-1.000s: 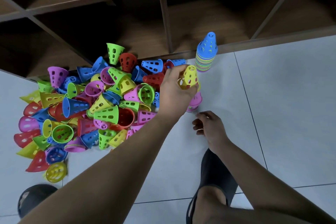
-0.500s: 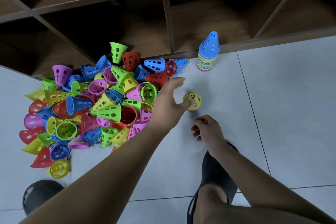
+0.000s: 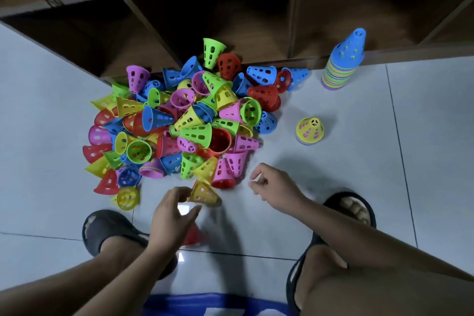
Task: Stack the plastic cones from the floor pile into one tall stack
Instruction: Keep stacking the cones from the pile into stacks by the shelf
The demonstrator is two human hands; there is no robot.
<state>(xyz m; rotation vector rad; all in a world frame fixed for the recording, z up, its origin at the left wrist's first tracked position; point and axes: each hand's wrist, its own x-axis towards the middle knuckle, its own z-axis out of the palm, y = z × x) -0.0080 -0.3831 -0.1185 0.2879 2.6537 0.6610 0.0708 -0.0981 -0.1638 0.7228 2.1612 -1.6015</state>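
A pile of perforated plastic cones (image 3: 179,120) in several colours lies on the floor tiles. At the back right stands the tall stack (image 3: 342,64), topped by a blue cone. A short stack (image 3: 309,131) with a yellow cone on top stands apart, right of the pile. My left hand (image 3: 174,213) hovers at the pile's near edge with curved, spread fingers, its fingertips at the narrow end of a yellow cone (image 3: 205,194); blur hides any contact. A red cone (image 3: 193,236) lies partly under that hand. My right hand (image 3: 274,187), loosely curled, holds nothing.
A dark wooden shelf unit (image 3: 295,13) with open compartments runs along the back, right behind the pile and the tall stack. My feet in black sandals (image 3: 102,228) (image 3: 348,208) flank the hands. Blue cloth (image 3: 218,305) shows at the bottom edge.
My left hand set the yellow cone on the short stack, let go and drew back to the pile's near edge. The right hand stayed loosely curled. The view pulled back.
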